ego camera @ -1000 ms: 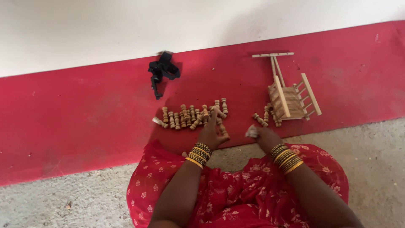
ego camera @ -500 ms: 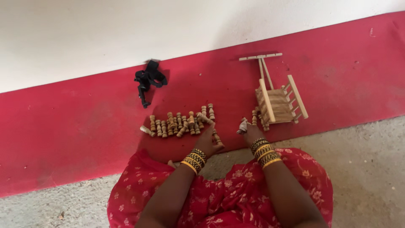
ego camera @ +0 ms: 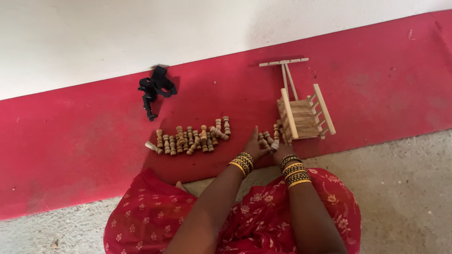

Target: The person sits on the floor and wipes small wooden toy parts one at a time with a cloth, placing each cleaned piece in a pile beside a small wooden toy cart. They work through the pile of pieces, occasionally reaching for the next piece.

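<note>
Several small turned wooden pegs (ego camera: pixel 190 139) lie in a row on the red painted floor band. To their right stands a small wooden cart frame (ego camera: pixel 303 115) with a long handle. My left hand (ego camera: pixel 254 146) and my right hand (ego camera: pixel 281 149) meet over a few loose pegs (ego camera: pixel 266 138) just left of the cart. My right hand's fingers close around a peg; my left hand touches the pegs beside it with fingers spread. Both wrists carry stacked gold and black bangles.
A black strap-like object (ego camera: pixel 155 88) lies near the white wall (ego camera: pixel 141 33). My red patterned dress (ego camera: pixel 254 216) covers my lap on the grey concrete floor (ego camera: pixel 405 188).
My left hand has left the right end of the peg row and moved right to join my right hand by the cart. The view has shifted slightly.
</note>
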`<state>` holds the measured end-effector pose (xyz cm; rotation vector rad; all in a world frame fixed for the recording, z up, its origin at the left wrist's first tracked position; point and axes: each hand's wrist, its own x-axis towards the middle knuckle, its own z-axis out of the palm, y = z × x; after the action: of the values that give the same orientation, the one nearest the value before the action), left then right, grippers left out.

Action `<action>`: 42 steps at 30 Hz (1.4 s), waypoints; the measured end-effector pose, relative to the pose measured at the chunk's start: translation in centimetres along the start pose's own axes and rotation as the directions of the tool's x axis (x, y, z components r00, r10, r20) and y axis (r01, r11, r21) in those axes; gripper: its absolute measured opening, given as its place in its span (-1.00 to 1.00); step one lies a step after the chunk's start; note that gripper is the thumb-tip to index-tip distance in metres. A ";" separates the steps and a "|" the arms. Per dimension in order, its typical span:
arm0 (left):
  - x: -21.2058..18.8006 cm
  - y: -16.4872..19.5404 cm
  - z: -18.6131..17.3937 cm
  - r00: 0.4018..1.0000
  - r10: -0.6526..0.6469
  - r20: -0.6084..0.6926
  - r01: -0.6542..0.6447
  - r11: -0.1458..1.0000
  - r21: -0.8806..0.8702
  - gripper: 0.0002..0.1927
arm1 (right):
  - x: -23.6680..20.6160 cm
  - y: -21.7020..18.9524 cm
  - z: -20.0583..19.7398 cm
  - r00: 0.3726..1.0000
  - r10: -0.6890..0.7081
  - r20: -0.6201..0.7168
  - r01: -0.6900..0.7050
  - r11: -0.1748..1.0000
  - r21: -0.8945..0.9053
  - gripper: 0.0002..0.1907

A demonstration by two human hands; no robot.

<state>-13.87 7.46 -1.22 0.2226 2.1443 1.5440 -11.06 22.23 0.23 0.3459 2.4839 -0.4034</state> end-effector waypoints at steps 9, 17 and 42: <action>-2.8 -1.7 -3.1 0.966 0.196 -0.166 -0.103 0.888 0.449 -0.03 | -0.9 -0.5 0.0 1.000 0.009 -0.016 -0.004 0.957 0.291 -0.57; -1.3 -1.9 -12.4 0.983 0.001 -0.186 0.179 0.262 0.948 -0.47 | -0.5 -0.6 -0.1 0.996 -0.074 -0.047 0.084 0.955 0.284 -0.56; -13.5 1.0 -15.8 0.954 -0.142 -0.264 -0.217 0.278 -0.936 -0.39 | -5.3 -5.9 -1.2 0.870 -0.271 -0.413 0.487 0.609 0.626 -0.75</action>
<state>-9.72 -11.03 7.49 -0.4330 0.9153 2.7432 -9.42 16.45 5.53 0.1560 2.5527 -1.6484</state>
